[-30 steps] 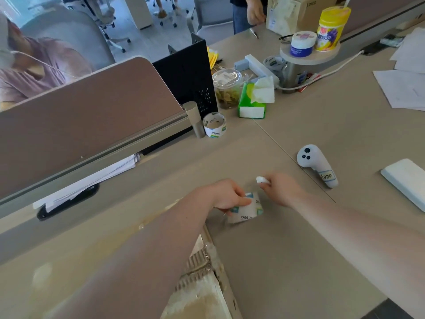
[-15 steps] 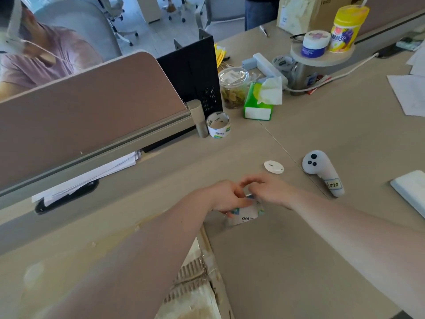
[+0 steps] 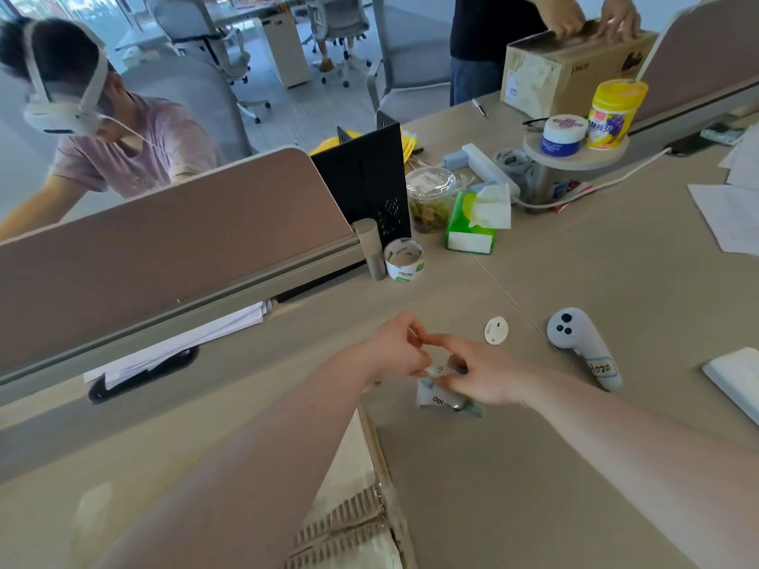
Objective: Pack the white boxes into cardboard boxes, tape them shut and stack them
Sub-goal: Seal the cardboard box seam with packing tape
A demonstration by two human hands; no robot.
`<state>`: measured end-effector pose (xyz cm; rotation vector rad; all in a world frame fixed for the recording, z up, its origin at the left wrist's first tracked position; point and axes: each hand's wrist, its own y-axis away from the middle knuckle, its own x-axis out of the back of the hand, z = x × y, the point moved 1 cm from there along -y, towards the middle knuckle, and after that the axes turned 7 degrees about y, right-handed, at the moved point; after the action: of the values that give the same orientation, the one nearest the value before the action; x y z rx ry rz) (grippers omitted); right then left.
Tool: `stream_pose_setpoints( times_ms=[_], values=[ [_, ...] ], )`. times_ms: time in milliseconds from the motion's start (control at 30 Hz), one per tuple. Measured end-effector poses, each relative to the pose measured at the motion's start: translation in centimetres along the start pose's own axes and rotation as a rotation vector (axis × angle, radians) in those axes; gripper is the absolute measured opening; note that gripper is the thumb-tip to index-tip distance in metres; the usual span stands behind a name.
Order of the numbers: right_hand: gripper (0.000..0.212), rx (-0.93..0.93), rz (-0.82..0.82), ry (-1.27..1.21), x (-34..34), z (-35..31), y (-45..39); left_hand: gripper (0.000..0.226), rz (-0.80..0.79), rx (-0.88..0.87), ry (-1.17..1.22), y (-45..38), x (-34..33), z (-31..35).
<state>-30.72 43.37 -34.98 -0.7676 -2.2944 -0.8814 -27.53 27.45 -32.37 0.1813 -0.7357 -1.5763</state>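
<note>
A tape roll with a white and green wrapper rests on the desk in the middle of the view. My left hand and my right hand both pinch at its top edge, fingertips meeting above it. A small white disc lies on the desk just right of my hands. Under my left forearm a cardboard box shows its torn corrugated edge at the bottom. A white box sits at the right edge of the view.
A second tape roll stands by the partition. A white controller, a green tissue box, a snack tub, jars on a stand and papers crowd the far desk. A person handles a cardboard box at the back.
My right hand put down the small white disc on the desk, then came back to the wrapped tape roll. Both hands now pick at its top. The camera tilted up.
</note>
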Motion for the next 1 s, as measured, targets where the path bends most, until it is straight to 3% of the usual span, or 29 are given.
stream_pose_setpoints(
  times_ms=[167,333,600,867,1000],
  values=[
    [0.035,-0.048,0.051,-0.009,0.0,-1.1,-1.3,0.028,0.051,-0.004,0.0,-0.6,0.5,-1.0],
    [0.019,-0.107,0.258,-0.177,0.2,-2.0,-4.3,0.027,0.188,-0.105,-0.03,-2.2,1.8,0.0],
    [0.021,-0.014,0.292,-0.137,4.4,-5.0,-11.2,0.036,0.353,-0.265,-0.339,-6.5,7.7,4.2],
    [0.012,-0.033,0.449,-0.184,6.1,-6.9,-18.6,0.025,0.608,-0.295,-0.255,-9.7,12.0,4.7],
    [0.012,-0.101,0.5,-0.4,6.7,-6.8,-21.1,0.018,0.664,-0.273,-0.218,-10.3,14.3,3.5]
  ],
)
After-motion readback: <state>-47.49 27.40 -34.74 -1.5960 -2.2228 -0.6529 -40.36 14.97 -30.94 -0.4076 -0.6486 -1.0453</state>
